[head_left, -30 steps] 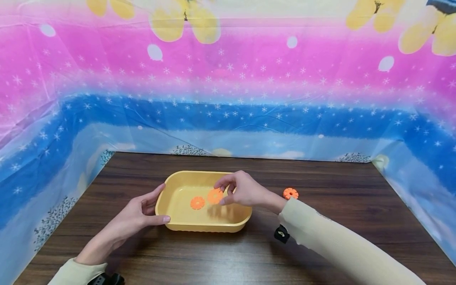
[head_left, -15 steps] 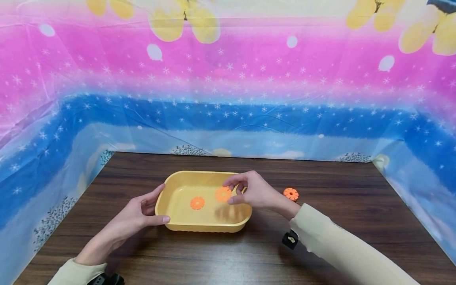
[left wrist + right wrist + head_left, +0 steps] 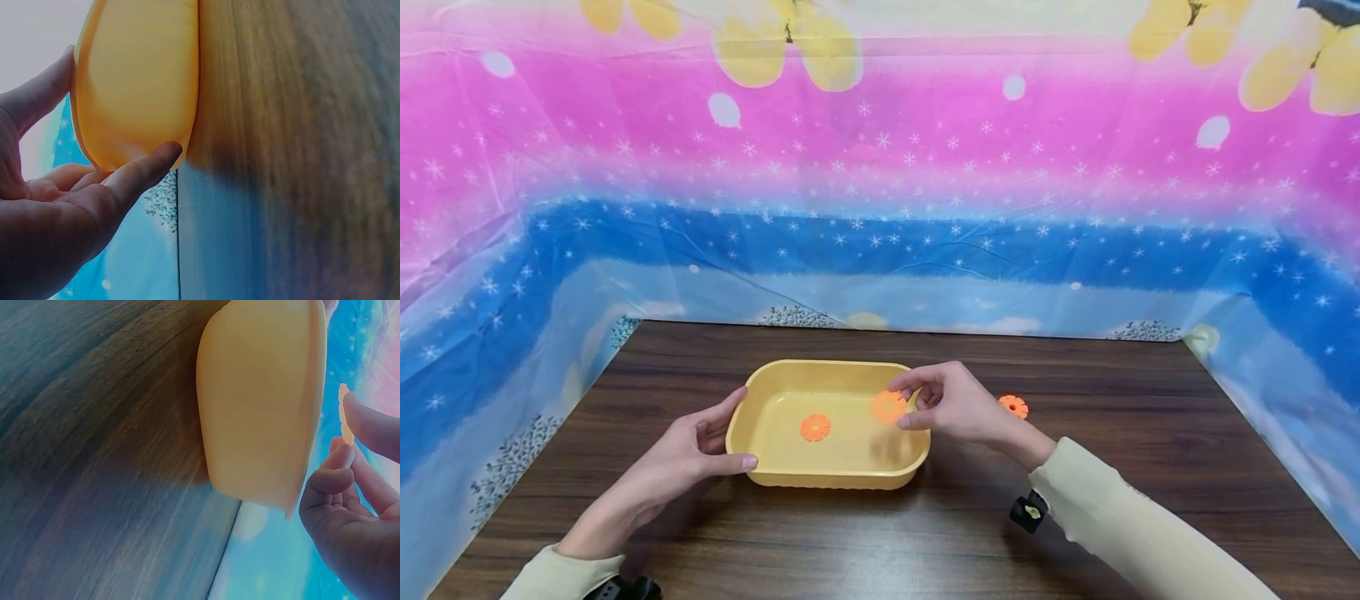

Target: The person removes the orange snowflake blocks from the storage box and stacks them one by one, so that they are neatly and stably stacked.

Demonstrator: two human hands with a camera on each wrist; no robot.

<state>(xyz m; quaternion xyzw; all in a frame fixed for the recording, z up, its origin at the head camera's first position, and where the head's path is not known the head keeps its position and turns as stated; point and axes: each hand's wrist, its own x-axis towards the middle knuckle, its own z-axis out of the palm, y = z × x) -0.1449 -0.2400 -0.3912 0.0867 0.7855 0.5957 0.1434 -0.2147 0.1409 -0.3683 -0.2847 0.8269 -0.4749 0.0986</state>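
A yellow plastic basin (image 3: 831,481) sits on the table, and my left hand (image 3: 688,450) holds its left end, thumb at the near corner and fingers along the far side. In the left wrist view the digits press against the basin's wall (image 3: 140,81). My right hand (image 3: 951,404) pinches an orange notched snowflake disc (image 3: 887,407) between thumb and fingers, over the basin's right part. The right wrist view shows that disc (image 3: 344,415) edge-on, above the rim. Another orange disc (image 3: 815,427) lies flat on the basin floor, left of the held one.
One more orange snowflake disc (image 3: 1014,406), seemingly thicker, lies on the dark wooden table (image 3: 1120,433) right of the basin, partly behind the right wrist. A patterned pink and blue cloth (image 3: 880,242) hangs around the table's back and sides.
My right hand has moved to the right within the basin's width, carrying the pinched disc away from the one on the floor. My left hand and the basin have stayed put.
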